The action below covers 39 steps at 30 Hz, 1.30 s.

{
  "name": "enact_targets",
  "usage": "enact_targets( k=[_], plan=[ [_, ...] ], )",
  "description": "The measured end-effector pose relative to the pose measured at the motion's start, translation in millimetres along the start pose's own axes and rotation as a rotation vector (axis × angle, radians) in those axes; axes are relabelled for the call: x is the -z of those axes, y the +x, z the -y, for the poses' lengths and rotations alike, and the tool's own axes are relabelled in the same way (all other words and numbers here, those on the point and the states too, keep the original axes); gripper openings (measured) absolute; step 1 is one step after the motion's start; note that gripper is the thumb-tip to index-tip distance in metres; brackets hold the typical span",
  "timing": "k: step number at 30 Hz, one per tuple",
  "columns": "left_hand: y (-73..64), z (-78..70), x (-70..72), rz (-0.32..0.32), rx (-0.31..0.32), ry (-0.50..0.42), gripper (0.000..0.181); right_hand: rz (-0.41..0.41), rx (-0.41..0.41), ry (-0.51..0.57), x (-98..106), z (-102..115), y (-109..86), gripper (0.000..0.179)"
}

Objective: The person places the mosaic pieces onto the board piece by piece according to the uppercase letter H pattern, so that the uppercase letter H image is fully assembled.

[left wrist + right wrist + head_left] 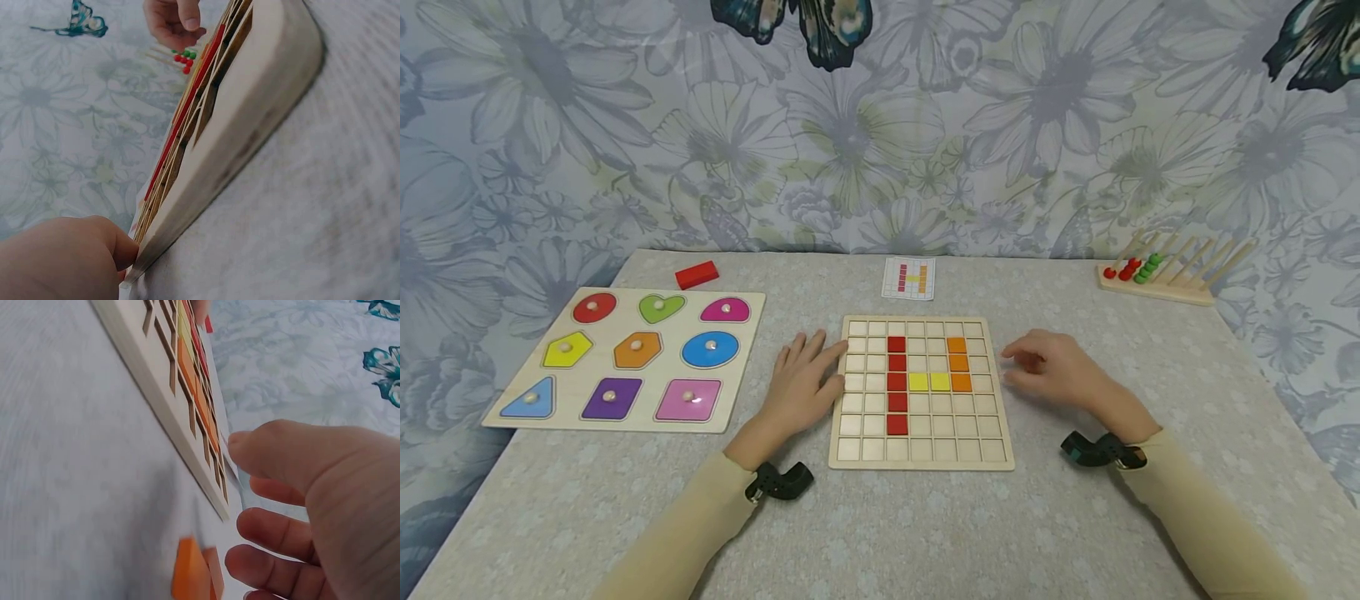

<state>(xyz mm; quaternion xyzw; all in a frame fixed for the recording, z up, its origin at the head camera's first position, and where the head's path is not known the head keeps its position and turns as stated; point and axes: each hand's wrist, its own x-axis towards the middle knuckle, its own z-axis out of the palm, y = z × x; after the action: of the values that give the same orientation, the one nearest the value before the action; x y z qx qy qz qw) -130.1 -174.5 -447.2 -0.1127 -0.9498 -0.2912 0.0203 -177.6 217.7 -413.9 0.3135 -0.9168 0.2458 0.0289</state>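
Note:
A wooden grid board (850, 458) lies mid-table. Red squares (897, 381) fill part of one column, beside two yellow squares (928, 382) and three orange squares (958, 364). With fingers spread, my left hand (801, 379) touches the board's left edge; its thumb (125, 247) lies along that rim in the left wrist view. My right hand (1060, 371) is just right of the board, fingers loosely bent, with nothing seen between them. Near those fingers, the right wrist view shows orange pieces (192, 569) that the head view does not show.
Behind the board lies a pattern card (908, 277). A knob puzzle board (602, 358) with colored shapes sits at left, a red block (697, 274) behind it. At back right stands a wooden bead counter (1172, 287) with red and green beads on pegs.

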Motion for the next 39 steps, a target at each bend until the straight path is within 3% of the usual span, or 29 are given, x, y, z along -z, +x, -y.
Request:
enact_targets(
  k=[14, 29, 39],
  plan=[
    [-0.5, 2.4, -0.4, 0.006, 0.002, 0.002, 0.057, -0.069, -0.046, -0.021, 17, -16, -18.8, 0.022],
    [0.0, 1.9, 1.0, 0.003, -0.004, -0.013, 0.056, 0.045, -0.136, -0.025, 16, -22, -27.4, 0.019],
    [-0.8, 1.5, 0.8, 0.007, -0.001, -0.009, 0.057, 0.040, -0.115, -0.053, 11, -21, -30.7, 0.025]
  ],
)
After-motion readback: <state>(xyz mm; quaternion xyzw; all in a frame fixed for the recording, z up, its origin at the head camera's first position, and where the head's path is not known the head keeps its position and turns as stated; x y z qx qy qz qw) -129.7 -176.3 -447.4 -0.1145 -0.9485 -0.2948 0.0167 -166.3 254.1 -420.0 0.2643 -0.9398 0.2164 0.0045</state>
